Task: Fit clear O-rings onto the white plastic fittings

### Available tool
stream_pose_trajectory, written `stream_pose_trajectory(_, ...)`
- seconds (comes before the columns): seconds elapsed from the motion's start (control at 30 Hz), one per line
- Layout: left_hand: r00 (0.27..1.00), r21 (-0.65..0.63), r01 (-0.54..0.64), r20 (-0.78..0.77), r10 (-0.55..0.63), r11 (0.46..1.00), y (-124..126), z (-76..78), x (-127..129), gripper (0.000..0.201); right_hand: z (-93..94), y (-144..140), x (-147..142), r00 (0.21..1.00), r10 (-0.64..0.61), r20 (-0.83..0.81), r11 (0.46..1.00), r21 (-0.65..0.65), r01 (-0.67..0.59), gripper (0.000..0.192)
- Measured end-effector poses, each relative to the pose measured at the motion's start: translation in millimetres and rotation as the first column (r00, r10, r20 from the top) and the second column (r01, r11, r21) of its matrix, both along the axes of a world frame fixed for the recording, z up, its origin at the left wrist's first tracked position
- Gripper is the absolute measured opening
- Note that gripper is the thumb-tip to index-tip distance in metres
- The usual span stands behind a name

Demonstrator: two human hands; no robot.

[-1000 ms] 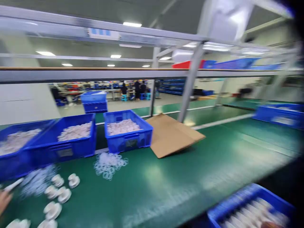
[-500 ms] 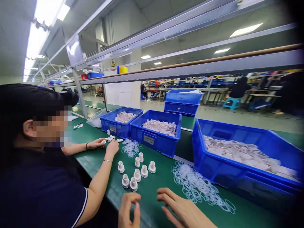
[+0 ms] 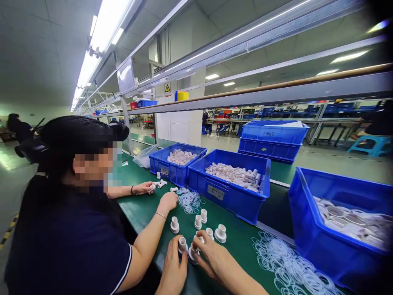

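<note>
Head view showed the wearer's left hand (image 3: 173, 268) closed around a small white plastic fitting (image 3: 182, 245), pinched upright between thumb and fingers just above the green tabletop (image 3: 239, 241). The right hand (image 3: 213, 256), touching or nearly touching the left, curled its fingers over a second white fitting (image 3: 194, 250); how firmly it gripped could not be told, since the fingers covered most of the piece. Just beyond the hands stood a loose cluster of like fittings (image 3: 202, 225), upright and close together. To the right of the hands lay a spread of thin clear rings (image 3: 288, 266), and past them the blue bins (image 3: 229, 186) of white parts lined the far edge.

The likeliest slip seemed to be knocking over the standing fittings: they sat just beyond the fingertips, and a careless knuckle could topple one into its neighbours or roll it off the near edge. The two held pieces were small and smooth, so a loose pinch might let one drop. The rings were nearly see-through against the mat and tangled together, so more than one could lift at once. A co-worker's hand (image 3: 168, 201) worked just left of and beyond the hands beside another ring pile (image 3: 188, 200), close enough that reaching arms could bump.
</note>
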State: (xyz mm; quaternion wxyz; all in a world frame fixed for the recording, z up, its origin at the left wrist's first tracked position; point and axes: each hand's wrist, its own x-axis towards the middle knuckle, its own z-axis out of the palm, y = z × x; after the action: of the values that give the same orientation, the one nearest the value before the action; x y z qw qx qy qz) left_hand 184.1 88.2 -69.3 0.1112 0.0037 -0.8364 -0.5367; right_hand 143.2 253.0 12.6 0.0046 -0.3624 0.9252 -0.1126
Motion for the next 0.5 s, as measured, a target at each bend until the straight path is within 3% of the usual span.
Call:
stream_pose_trajectory(0.17, 0.999, 0.039, 0.044, 0.022, -0.045, 0.998, -2.2, 3.3, -6.3, 0.044, -3.9, -2.2, -1.7, 0.999, -0.003, 0.038, 0.999, 0.036, 0.002, 0.02)
stream_pose_trajectory(0.33, 0.986, 0.211, 0.109, 0.102, -0.132, 0.972, -6.6, 8.3, -14.1, 0.054, -10.0, 2.3, 4.5, 0.999, -0.018, 0.033, 0.998, 0.066, 0.016, 0.019)
stream_pose_trajectory(0.5, 0.977, 0.365, 0.169, 0.06, -0.204, 0.916, 16.3, -1.5, -36.0, 0.075, -29.8, 57.8, 41.0, 1.0, 0.003, 0.021, 0.998, 0.069, -0.004, 0.018)
